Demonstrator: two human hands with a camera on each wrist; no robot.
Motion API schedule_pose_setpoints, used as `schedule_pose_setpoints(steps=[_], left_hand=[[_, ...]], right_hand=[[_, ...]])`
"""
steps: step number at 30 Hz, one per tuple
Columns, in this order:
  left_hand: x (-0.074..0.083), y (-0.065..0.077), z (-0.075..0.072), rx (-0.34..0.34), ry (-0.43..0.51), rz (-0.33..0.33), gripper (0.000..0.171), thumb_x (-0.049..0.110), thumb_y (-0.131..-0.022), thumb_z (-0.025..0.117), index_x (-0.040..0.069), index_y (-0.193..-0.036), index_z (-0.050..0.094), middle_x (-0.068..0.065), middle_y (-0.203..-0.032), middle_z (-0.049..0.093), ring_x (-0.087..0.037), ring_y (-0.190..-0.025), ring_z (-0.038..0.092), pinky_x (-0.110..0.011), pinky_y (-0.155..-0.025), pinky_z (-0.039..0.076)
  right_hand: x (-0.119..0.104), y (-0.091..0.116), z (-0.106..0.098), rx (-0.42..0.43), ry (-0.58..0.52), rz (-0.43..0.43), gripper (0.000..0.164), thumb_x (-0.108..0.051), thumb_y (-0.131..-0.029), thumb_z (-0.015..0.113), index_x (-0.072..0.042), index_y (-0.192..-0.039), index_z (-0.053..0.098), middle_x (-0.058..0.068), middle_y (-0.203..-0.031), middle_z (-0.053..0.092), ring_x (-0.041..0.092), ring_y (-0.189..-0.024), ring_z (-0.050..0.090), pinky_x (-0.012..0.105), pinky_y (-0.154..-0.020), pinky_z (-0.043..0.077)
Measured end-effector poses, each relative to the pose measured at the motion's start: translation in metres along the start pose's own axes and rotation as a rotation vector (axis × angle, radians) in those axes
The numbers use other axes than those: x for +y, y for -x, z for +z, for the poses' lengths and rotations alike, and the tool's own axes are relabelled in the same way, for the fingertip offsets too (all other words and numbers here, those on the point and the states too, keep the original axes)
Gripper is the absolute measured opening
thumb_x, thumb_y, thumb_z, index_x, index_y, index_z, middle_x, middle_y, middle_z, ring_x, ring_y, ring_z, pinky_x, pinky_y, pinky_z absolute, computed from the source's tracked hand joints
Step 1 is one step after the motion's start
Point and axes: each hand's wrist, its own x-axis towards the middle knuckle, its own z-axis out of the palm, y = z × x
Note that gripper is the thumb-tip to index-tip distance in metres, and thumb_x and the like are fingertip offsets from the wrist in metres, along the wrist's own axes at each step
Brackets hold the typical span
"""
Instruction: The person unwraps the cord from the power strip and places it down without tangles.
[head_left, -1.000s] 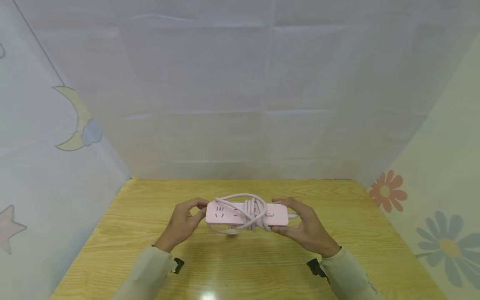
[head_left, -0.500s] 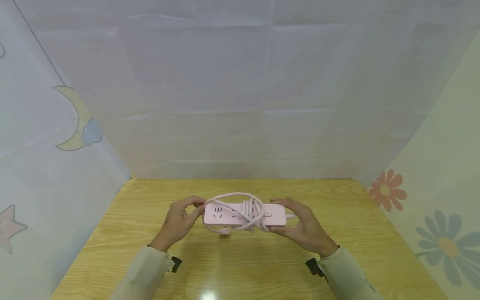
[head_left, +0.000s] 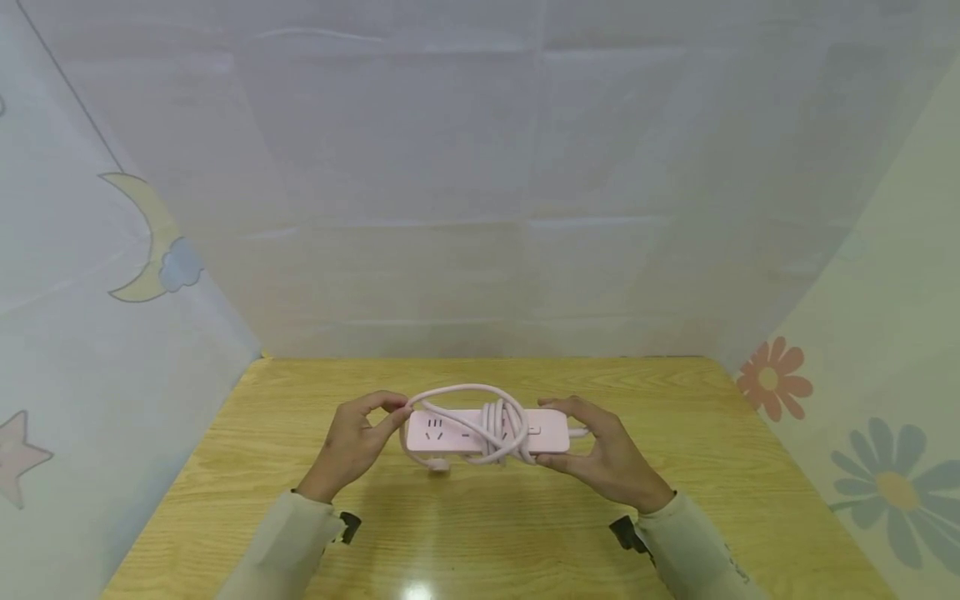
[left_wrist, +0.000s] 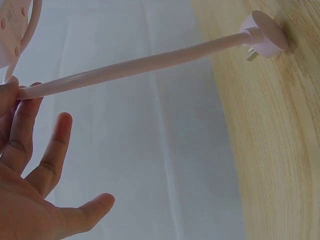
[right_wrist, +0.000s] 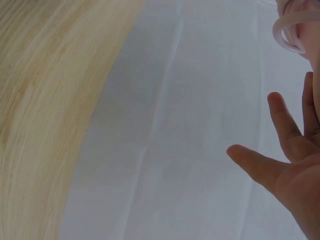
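Observation:
A pale pink power strip (head_left: 551,429) is held up above the table, its sockets toward the head camera. Several turns of its own cord (head_left: 495,421) wrap round its middle. My right hand (head_left: 611,458) grips the switch end, thumb below and fingers above. At the other end, my left hand (head_left: 351,437) pinches the cord between thumb and forefinger. In the left wrist view, the cord (left_wrist: 130,69) runs from these fingertips to the plug (left_wrist: 270,37), whose metal prongs show. The other fingers of my left hand (left_wrist: 37,180) are spread. The right wrist view shows my right hand (right_wrist: 295,172) beside a cord loop (right_wrist: 285,37).
The wooden table (head_left: 480,533) lies beneath both hands. A pale wall sheet (head_left: 480,208) rises behind it, with printed side sheets to the left and right. Sleeves with dark wrist straps (head_left: 630,533) cover both forearms.
My left hand has shifted slightly left, from the strip's end to a pinch on the cord. The plug under the strip has swung left. The strip has drifted slightly left with my right hand.

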Motion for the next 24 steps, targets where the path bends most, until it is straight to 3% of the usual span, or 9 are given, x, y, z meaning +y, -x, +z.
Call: schedule_pose_setpoints(steps=[6, 18, 24], left_hand=[[0.0027, 0.0002, -0.0019, 0.008, -0.003, 0.012, 0.008, 0.008, -0.092, 0.072, 0.007, -0.099, 0.074, 0.006, -0.087, 0.069, -0.015, -0.088, 0.061, -0.049, -0.09, 0.041], [0.0051, 0.0022, -0.0019, 0.029, -0.004, 0.043, 0.008, 0.009, -0.092, 0.072, 0.005, -0.099, 0.074, 0.002, -0.088, 0.07, -0.014, -0.091, 0.063, -0.052, -0.093, 0.043], [0.0064, 0.0026, -0.0025, 0.043, -0.004, 0.065, 0.009, 0.009, -0.092, 0.072, 0.004, -0.099, 0.075, 0.0, -0.089, 0.07, -0.013, -0.089, 0.063, -0.054, -0.091, 0.045]], right_hand=[[-0.001, 0.0002, 0.0002, -0.003, -0.005, 0.001, 0.06, -0.001, -0.076, 0.086, -0.014, -0.129, 0.061, 0.001, -0.12, 0.067, 0.022, -0.114, 0.062, 0.049, -0.098, 0.048], [-0.0006, 0.0014, 0.0007, -0.003, -0.005, -0.004, 0.059, -0.003, -0.077, 0.086, -0.014, -0.129, 0.061, 0.001, -0.121, 0.067, 0.023, -0.114, 0.062, 0.052, -0.097, 0.048], [-0.0022, 0.0017, 0.001, 0.001, 0.001, -0.008, 0.058, -0.004, -0.077, 0.086, -0.011, -0.129, 0.061, 0.002, -0.121, 0.067, 0.031, -0.116, 0.062, 0.055, -0.096, 0.048]])
